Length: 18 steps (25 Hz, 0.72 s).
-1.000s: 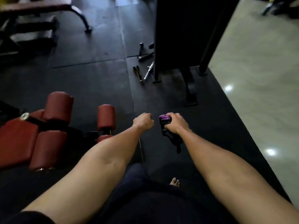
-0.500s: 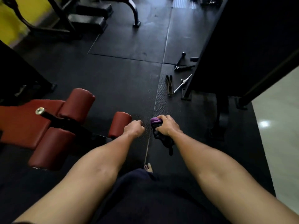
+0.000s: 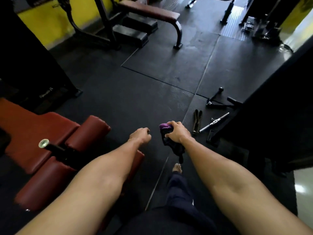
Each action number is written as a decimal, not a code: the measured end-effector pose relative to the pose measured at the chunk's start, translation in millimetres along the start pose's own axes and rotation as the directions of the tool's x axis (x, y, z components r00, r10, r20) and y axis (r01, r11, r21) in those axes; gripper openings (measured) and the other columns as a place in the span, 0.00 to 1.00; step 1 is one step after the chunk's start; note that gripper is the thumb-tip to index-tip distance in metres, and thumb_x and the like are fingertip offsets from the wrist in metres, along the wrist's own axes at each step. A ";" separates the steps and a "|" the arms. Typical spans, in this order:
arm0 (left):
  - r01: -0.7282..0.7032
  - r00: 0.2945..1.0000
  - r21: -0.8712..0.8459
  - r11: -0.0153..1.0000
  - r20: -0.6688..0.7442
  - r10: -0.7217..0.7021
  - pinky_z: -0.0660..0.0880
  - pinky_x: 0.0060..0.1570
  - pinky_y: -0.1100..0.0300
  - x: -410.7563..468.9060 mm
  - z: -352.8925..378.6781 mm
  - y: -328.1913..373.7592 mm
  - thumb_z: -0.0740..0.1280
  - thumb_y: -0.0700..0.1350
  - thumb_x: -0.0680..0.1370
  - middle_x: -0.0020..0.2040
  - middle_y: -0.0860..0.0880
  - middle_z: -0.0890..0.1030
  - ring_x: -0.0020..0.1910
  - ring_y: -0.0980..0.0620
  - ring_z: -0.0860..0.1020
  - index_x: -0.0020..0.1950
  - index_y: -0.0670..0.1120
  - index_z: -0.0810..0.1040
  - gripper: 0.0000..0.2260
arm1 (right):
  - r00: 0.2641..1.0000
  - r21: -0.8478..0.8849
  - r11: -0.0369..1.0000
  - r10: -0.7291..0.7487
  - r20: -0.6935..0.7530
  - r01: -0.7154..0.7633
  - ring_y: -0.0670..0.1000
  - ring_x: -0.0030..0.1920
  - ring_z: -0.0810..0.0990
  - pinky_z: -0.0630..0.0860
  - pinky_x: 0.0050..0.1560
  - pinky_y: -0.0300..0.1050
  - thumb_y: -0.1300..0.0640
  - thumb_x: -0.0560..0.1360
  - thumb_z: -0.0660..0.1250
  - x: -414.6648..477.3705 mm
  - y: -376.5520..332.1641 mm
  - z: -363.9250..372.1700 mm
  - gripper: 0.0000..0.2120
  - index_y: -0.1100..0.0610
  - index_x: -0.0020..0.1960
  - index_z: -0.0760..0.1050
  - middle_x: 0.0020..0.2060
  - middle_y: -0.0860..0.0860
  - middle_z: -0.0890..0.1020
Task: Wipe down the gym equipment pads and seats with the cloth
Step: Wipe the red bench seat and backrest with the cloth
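Observation:
My right hand [image 3: 177, 132] grips a dark cloth with a purple patch [image 3: 165, 127]; the cloth's loose end hangs below my fist. My left hand [image 3: 141, 135] is beside it, fingers curled into a loose fist, holding nothing. Low on the left lies a dark red padded bench [image 3: 32, 133] with red roller pads [image 3: 88, 131] on a black bar. The nearest roller sits just left of my left hand, not touched. A second maroon flat bench [image 3: 149, 11] stands farther back.
Cable handles and a chrome bar [image 3: 214, 122] lie on the black rubber mat [image 3: 135, 99] to the right, beside a dark machine frame [image 3: 271, 107]. Black steps [image 3: 130, 35] and a rack stand at the back by a yellow wall. My bare foot [image 3: 177, 167] shows below.
The view has swung up and to the left, showing more of the red bench and the far bench. Both hands keep their pose, the cloth still in my right hand.

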<state>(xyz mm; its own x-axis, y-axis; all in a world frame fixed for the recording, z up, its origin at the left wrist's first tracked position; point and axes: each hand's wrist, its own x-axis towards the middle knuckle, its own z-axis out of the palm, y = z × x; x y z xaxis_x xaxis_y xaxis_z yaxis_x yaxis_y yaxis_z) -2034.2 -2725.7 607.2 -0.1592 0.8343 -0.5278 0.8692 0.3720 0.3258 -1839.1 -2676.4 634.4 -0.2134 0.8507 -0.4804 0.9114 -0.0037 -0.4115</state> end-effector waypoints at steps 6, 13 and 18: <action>0.050 0.998 -0.009 0.999 -0.023 -0.051 0.72 0.64 0.50 120.5 -68.5 48.5 0.59 0.50 0.79 0.72 0.49 0.72 0.69 0.46 0.73 0.73 0.56 0.70 0.21 | 0.995 -0.024 0.995 -0.099 0.012 0.099 0.58 0.63 0.74 0.75 0.61 0.56 0.46 0.72 0.74 145.2 -12.3 -85.3 0.31 0.40 0.72 0.68 0.64 0.49 0.72; 0.157 0.984 0.021 0.987 -0.084 -0.155 0.74 0.60 0.50 242.0 -164.9 61.3 0.59 0.51 0.80 0.67 0.49 0.74 0.64 0.47 0.75 0.69 0.53 0.73 0.18 | 0.982 -0.031 0.984 -0.173 0.074 0.176 0.56 0.53 0.75 0.76 0.52 0.52 0.46 0.73 0.73 288.9 -55.9 -162.0 0.29 0.41 0.72 0.68 0.59 0.49 0.68; 0.137 0.981 -0.004 0.991 -0.137 -0.136 0.75 0.58 0.49 359.2 -252.0 64.7 0.58 0.51 0.81 0.65 0.49 0.74 0.59 0.46 0.76 0.69 0.52 0.72 0.17 | 0.978 -0.148 0.968 -0.191 0.083 0.201 0.59 0.59 0.76 0.76 0.56 0.55 0.49 0.76 0.68 403.9 -105.8 -212.5 0.28 0.43 0.74 0.66 0.63 0.51 0.69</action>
<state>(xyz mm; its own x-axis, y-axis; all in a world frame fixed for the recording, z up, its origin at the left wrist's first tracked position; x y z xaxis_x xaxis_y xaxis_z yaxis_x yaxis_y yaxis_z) -2153.2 -2299.4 636.3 -0.3387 0.8238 -0.4545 0.8374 0.4842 0.2536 -1947.0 -2220.7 648.5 -0.4118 0.7889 -0.4561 0.8915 0.2452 -0.3808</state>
